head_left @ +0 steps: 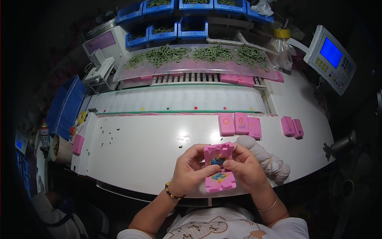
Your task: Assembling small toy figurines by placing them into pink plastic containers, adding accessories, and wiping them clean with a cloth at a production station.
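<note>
Close in front of me, above the table's near edge, a pink rubber mold (219, 149) is spread apart between my hands. Its inner faces carry yellow and blue stains. My left hand (188, 169) grips the mold's left side, thumb pressed on the inner face. From the right, my right hand (247, 167) holds the other side, thumb tip near the middle. A small dark blue piece (217, 161) shows between the thumbs; whether it is loose or part of the mold I cannot tell. The fingers behind the mold are mostly hidden.
Pink mold blocks (227, 124) lie beyond my hands, two more (291, 127) farther right. A twisted pale cloth (266, 157) sits beside my right hand. Farther back are a white conveyor (179, 98), a clear tray (123, 73) of green pieces, blue bins (193, 30) and a control panel (331, 59).
</note>
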Available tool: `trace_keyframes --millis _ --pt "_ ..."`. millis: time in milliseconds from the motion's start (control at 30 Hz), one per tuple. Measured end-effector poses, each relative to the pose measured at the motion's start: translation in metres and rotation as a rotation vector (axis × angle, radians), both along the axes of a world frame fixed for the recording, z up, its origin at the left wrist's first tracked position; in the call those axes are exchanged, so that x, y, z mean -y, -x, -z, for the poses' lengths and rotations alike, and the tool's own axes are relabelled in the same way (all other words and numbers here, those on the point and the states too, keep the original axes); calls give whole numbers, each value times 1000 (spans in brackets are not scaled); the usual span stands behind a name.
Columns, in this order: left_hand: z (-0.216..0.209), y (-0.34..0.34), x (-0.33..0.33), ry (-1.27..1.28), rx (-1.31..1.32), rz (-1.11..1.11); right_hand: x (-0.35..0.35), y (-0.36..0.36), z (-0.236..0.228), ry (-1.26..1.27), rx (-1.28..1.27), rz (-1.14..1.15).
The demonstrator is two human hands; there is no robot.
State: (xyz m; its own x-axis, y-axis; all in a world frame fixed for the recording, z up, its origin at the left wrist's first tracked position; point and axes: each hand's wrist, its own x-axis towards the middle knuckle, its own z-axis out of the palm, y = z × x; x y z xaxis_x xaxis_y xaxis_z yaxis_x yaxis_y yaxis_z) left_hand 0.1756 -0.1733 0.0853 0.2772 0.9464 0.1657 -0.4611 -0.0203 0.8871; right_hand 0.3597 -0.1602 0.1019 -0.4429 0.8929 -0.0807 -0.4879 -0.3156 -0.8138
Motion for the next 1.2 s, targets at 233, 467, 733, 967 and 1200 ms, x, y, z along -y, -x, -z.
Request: trace_keyframes --millis 233,467,733,967,1200 --pt "-4 -2 6 38 -35 83 -7 -12 -6 -7 13 -70" --pt "1 -1 4 67 -62 50 2 3 1 -50 115 88" --pt "-3 -7 2 82 -3 -190 2 4 5 -260 274 104" --pt "2 5 -1 -17 31 -71 6 1 10 -35 75 93" --pt "-2 6 3 37 -103 -101 3 7 -6 -69 136 42"
